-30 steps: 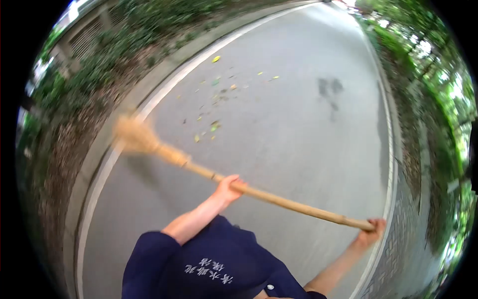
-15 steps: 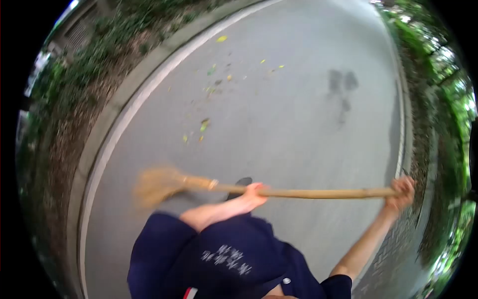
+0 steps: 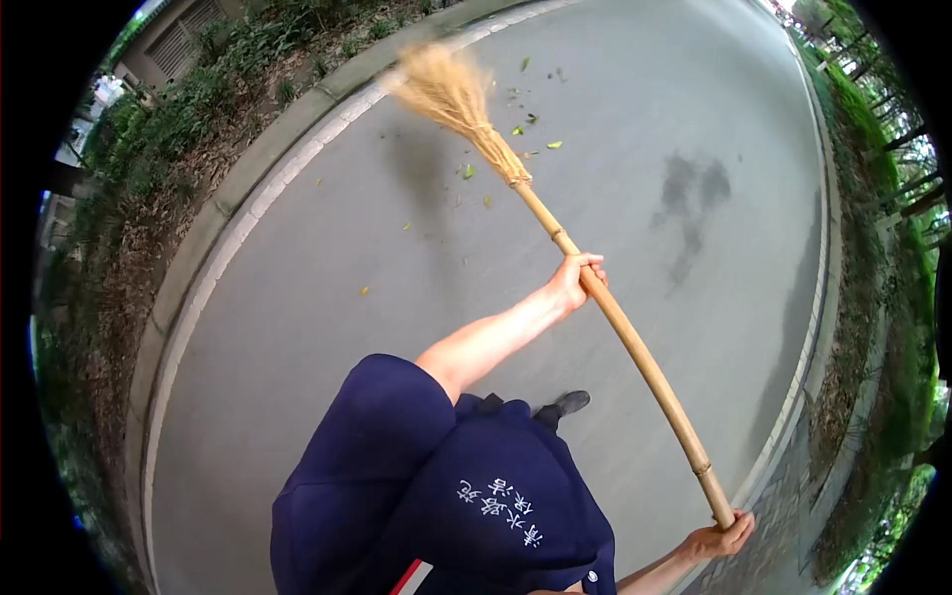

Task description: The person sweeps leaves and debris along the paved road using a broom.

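A straw broom (image 3: pixel 444 91) with a long bamboo handle (image 3: pixel 645 362) stretches diagonally across the view. Its bristle head is at the far left, blurred at the tips, with a dark shadow on the road beneath it. My left hand (image 3: pixel 577 280) is wrapped around the middle of the handle, below the bound straw. Down at the lower right, my right hand (image 3: pixel 724 535) grips the handle's end. Scattered green and yellow leaves (image 3: pixel 518 130) lie on the road beside the broom head.
The grey road (image 3: pixel 555 337) curves between a pale left kerb (image 3: pixel 260 201) and a right kerb (image 3: pixel 811 337). Planted soil and shrubs border the left; a paved strip and trees border the right. A dark stain (image 3: pixel 691 193) marks the surface. One shoe (image 3: pixel 573 402) shows below me.
The broom head has swung from my near left up to the far left. My left hand has moved forward and right, while my right hand has come down nearer my body.
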Demonstrator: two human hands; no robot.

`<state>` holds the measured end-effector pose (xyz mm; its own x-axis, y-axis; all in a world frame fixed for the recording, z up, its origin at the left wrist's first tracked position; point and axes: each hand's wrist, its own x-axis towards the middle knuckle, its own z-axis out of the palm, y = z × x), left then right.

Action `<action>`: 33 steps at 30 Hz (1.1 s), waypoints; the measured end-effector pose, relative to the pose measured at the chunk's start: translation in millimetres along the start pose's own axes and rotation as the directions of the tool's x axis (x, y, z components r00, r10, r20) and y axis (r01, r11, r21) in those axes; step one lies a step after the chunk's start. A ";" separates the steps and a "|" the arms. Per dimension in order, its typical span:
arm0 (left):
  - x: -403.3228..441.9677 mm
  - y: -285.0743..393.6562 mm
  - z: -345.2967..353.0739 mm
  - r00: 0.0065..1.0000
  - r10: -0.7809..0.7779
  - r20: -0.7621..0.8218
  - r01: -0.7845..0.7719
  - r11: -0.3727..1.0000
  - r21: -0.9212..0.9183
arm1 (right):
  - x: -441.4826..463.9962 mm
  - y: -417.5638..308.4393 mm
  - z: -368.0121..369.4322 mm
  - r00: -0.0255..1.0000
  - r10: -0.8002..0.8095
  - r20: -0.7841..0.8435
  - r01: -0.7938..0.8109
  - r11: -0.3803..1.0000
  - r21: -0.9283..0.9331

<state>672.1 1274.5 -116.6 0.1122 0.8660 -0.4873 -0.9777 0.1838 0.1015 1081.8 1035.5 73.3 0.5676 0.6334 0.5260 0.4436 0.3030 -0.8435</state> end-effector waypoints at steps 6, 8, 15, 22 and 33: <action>94.4 -114.3 -23.1 0.933 0.162 -0.321 -0.215 0.967 -0.136 | 207.3 237.9 19.3 0.721 0.363 0.591 0.080 0.803 -0.590; 90.0 -142.1 -39.6 0.850 0.186 -0.492 -0.290 0.946 -0.143 | 250.3 245.6 66.9 0.549 0.332 0.767 0.494 0.612 -0.617; 145.4 -165.7 -29.0 0.619 0.265 -0.740 -0.617 0.746 -0.249 | 414.7 262.6 293.5 -0.145 0.302 0.942 0.647 0.750 -0.140; 307.3 -197.3 15.8 0.618 0.057 -0.784 -0.596 0.684 -0.420 | 524.4 259.6 444.1 -0.187 0.062 0.980 0.936 0.315 0.158; 716.5 -231.5 264.6 0.920 -0.213 -0.330 0.138 0.962 -0.236 | 674.6 236.7 399.2 0.469 0.469 0.749 0.854 -0.024 -0.520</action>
<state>1025.8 1975.5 -259.7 0.2526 0.6043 -0.7557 -0.9669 0.1867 -0.1739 1292.8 1818.7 185.0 -0.0450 0.9721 -0.2302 0.8344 0.1633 0.5265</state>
